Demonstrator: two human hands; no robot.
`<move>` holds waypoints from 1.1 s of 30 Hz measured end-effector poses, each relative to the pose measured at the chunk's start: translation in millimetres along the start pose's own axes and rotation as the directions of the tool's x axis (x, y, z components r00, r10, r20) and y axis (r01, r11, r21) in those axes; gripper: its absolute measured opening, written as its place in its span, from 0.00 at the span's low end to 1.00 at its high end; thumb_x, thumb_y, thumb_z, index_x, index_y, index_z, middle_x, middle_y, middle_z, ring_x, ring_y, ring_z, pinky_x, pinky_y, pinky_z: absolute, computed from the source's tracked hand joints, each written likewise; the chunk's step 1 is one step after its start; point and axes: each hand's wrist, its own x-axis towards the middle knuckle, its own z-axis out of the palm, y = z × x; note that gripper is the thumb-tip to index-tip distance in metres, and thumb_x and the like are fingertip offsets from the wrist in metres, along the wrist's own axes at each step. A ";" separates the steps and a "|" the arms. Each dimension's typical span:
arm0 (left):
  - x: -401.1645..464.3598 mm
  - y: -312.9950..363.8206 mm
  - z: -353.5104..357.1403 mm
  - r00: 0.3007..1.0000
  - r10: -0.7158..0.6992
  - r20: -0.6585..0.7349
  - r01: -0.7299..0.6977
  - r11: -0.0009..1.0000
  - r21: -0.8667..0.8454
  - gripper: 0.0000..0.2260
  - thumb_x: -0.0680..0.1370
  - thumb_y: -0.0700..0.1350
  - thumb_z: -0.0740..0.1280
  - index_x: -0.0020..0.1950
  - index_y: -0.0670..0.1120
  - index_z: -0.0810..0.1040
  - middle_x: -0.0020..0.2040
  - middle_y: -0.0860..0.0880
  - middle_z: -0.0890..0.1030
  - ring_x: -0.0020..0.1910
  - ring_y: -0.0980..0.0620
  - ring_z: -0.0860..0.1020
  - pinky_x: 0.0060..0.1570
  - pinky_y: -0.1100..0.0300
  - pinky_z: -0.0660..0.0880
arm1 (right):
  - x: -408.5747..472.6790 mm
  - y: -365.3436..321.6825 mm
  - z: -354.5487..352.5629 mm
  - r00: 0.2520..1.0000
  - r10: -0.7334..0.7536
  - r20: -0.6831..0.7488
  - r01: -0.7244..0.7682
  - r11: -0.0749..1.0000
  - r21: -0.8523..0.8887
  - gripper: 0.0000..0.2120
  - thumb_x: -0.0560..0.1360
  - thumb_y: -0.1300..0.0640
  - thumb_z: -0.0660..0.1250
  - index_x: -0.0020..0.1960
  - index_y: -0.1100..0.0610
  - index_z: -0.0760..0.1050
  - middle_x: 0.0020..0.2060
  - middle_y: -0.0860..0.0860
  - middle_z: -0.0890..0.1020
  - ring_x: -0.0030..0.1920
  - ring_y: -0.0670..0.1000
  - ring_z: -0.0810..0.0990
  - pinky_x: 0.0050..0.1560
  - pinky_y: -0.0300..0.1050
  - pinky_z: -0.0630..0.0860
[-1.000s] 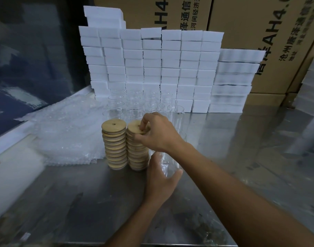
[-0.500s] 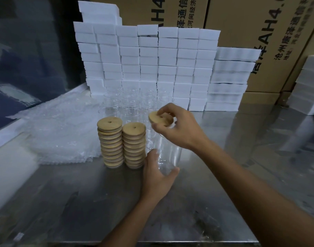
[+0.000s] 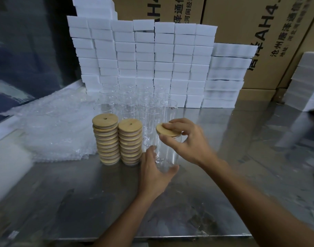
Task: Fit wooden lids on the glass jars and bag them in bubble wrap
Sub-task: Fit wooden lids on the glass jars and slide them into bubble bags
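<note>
on a steel table (image 3: 67, 202), the left hand (image 3: 153, 172) grips a clear glass jar (image 3: 167, 154) near its base; the right hand (image 3: 190, 139) pinches a wooden lid (image 3: 166, 130) at its mouth. left of both hands stand two lid stacks (image 3: 118, 141), beyond them empty jars (image 3: 127, 102) and white boxes (image 3: 152, 59).

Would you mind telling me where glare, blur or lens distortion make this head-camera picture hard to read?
Head view: dim overall; soft glare streaks the steel table; wide-angle bending leans the cardboard cartons at the right edge; motion blur smears something dark at far right; the clear jars nearly vanish against the white boxes.
</note>
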 end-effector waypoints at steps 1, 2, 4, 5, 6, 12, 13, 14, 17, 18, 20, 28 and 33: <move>0.0 -0.1 -0.2 1.000 -0.004 0.002 0.004 1.000 0.000 0.39 0.59 0.63 0.74 0.68 0.57 0.64 0.59 0.54 0.71 0.59 0.55 0.74 0.60 0.51 0.75 | -1.0 -0.8 1.7 1.000 0.011 -0.015 -0.011 1.000 0.009 0.15 0.72 0.44 0.75 0.56 0.47 0.85 0.55 0.43 0.81 0.55 0.40 0.78 0.54 0.37 0.74; 0.1 -0.3 -0.5 1.000 -0.004 0.003 0.004 1.000 0.002 0.40 0.60 0.62 0.74 0.68 0.57 0.64 0.60 0.54 0.71 0.59 0.55 0.74 0.60 0.51 0.75 | -1.4 -2.0 3.3 1.000 0.019 -0.025 -0.018 1.000 0.009 0.14 0.72 0.43 0.75 0.55 0.48 0.85 0.54 0.43 0.81 0.55 0.41 0.79 0.53 0.38 0.74; 0.2 -0.7 -0.5 1.000 0.000 0.007 0.000 1.000 0.011 0.41 0.60 0.62 0.74 0.69 0.55 0.64 0.60 0.54 0.71 0.60 0.55 0.74 0.60 0.52 0.75 | -0.2 -5.0 5.8 0.999 0.022 -0.030 -0.023 0.999 -0.023 0.13 0.71 0.44 0.76 0.51 0.50 0.84 0.51 0.43 0.79 0.52 0.43 0.78 0.51 0.41 0.75; 0.5 -0.2 -0.4 1.000 0.002 0.008 -0.002 1.000 0.013 0.41 0.60 0.62 0.74 0.70 0.54 0.65 0.60 0.54 0.71 0.60 0.55 0.74 0.60 0.53 0.75 | 1.3 -6.9 6.0 0.999 0.023 -0.034 -0.024 0.998 -0.053 0.13 0.70 0.43 0.77 0.50 0.49 0.83 0.49 0.43 0.77 0.50 0.43 0.77 0.49 0.41 0.75; 0.7 0.5 -0.1 1.000 0.001 0.009 -0.001 1.000 0.010 0.41 0.60 0.61 0.74 0.69 0.53 0.65 0.60 0.54 0.72 0.59 0.55 0.74 0.59 0.53 0.75 | 3.6 -9.0 5.7 0.999 0.025 -0.035 -0.028 0.996 -0.087 0.13 0.70 0.43 0.77 0.49 0.49 0.81 0.48 0.43 0.75 0.48 0.44 0.77 0.46 0.41 0.74; -0.7 20.5 -10.1 0.995 -0.067 0.075 0.081 0.974 -0.210 0.32 0.55 0.50 0.77 0.57 0.52 0.72 0.47 0.52 0.76 0.39 0.55 0.77 0.41 0.56 0.78 | 17.4 -16.2 4.9 0.986 0.147 0.084 -0.146 0.989 -0.017 0.12 0.69 0.47 0.77 0.49 0.45 0.78 0.47 0.45 0.79 0.46 0.43 0.79 0.45 0.39 0.74; -2.2 24.2 -13.5 0.992 -0.061 0.107 0.090 0.951 -0.296 0.32 0.54 0.48 0.78 0.56 0.53 0.73 0.44 0.51 0.75 0.36 0.53 0.76 0.38 0.56 0.77 | 19.1 -14.9 1.3 0.977 0.171 0.127 -0.182 0.980 0.081 0.11 0.70 0.48 0.77 0.50 0.45 0.80 0.47 0.45 0.82 0.46 0.42 0.81 0.46 0.38 0.74; -3.0 26.8 -17.1 0.988 -0.053 0.144 0.102 0.927 -0.360 0.31 0.54 0.48 0.78 0.56 0.53 0.74 0.43 0.49 0.75 0.36 0.52 0.76 0.37 0.56 0.76 | 19.8 -12.8 -3.9 0.968 0.184 0.170 -0.216 0.957 0.193 0.10 0.71 0.49 0.77 0.51 0.46 0.82 0.47 0.46 0.85 0.47 0.42 0.83 0.48 0.39 0.75; -2.4 39.1 -27.5 0.924 -0.050 0.380 0.246 0.837 -0.488 0.29 0.55 0.48 0.78 0.56 0.54 0.77 0.45 0.47 0.77 0.40 0.48 0.79 0.39 0.53 0.75 | 20.9 -5.2 -18.2 0.943 0.183 0.279 -0.295 0.848 0.441 0.12 0.70 0.49 0.72 0.53 0.48 0.84 0.49 0.48 0.87 0.52 0.47 0.86 0.54 0.45 0.79; -1.2 44.7 -29.8 0.878 -0.058 0.474 0.332 0.788 -0.518 0.29 0.56 0.47 0.77 0.56 0.54 0.78 0.46 0.47 0.79 0.41 0.47 0.80 0.40 0.52 0.75 | 21.5 -3.4 -21.2 0.938 0.184 0.294 -0.316 0.803 0.505 0.12 0.70 0.50 0.72 0.53 0.50 0.85 0.49 0.49 0.87 0.53 0.50 0.86 0.56 0.46 0.78; 1.9 56.3 -29.5 0.845 -0.105 0.524 0.404 0.767 -0.499 0.29 0.55 0.48 0.77 0.55 0.55 0.78 0.47 0.47 0.82 0.41 0.47 0.81 0.39 0.53 0.76 | 24.1 -2.2 -24.8 0.935 0.216 0.281 -0.347 0.724 0.596 0.11 0.72 0.52 0.71 0.52 0.52 0.85 0.49 0.51 0.87 0.53 0.52 0.86 0.57 0.47 0.78; -1.7 76.3 -17.4 0.998 -0.069 -0.007 0.070 0.997 0.022 0.37 0.55 0.58 0.76 0.63 0.62 0.69 0.49 0.56 0.77 0.40 0.56 0.77 0.39 0.55 0.78 | 20.6 -18.5 -17.8 0.947 0.319 0.028 -0.290 0.820 0.493 0.10 0.74 0.47 0.74 0.52 0.49 0.84 0.43 0.42 0.87 0.48 0.43 0.85 0.47 0.35 0.75; 7.2 83.8 -37.7 0.877 -0.059 0.477 0.310 0.828 -0.467 0.30 0.56 0.51 0.78 0.57 0.57 0.77 0.48 0.50 0.83 0.40 0.51 0.82 0.32 0.61 0.75 | 21.6 -21.1 -28.6 0.951 0.253 0.176 -0.306 0.700 0.645 0.24 0.70 0.46 0.75 0.63 0.52 0.79 0.54 0.51 0.86 0.54 0.53 0.86 0.55 0.47 0.79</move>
